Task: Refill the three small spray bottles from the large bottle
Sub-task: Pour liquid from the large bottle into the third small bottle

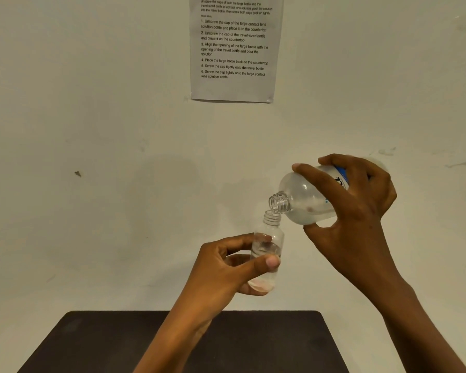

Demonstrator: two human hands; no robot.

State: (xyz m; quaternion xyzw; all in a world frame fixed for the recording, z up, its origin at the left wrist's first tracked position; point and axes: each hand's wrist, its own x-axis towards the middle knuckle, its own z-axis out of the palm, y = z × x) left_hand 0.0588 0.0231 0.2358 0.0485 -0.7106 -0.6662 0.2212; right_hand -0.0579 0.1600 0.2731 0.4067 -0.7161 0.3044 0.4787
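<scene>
My left hand (228, 267) grips a small clear bottle (269, 239) upright in the air, its cap off and its threaded neck open. Clear liquid fills it to roughly half. My right hand (355, 208) holds the large clear bottle (304, 197) with a blue and white label, tipped down to the left. Its open mouth sits just above and touching close to the small bottle's neck, and a thin stream of liquid passes between them. No other small bottles or caps are in view.
A dark tabletop (97, 343) lies below my forearms, against a pale wall (92, 157). A printed instruction sheet (236, 49) is taped to the wall above.
</scene>
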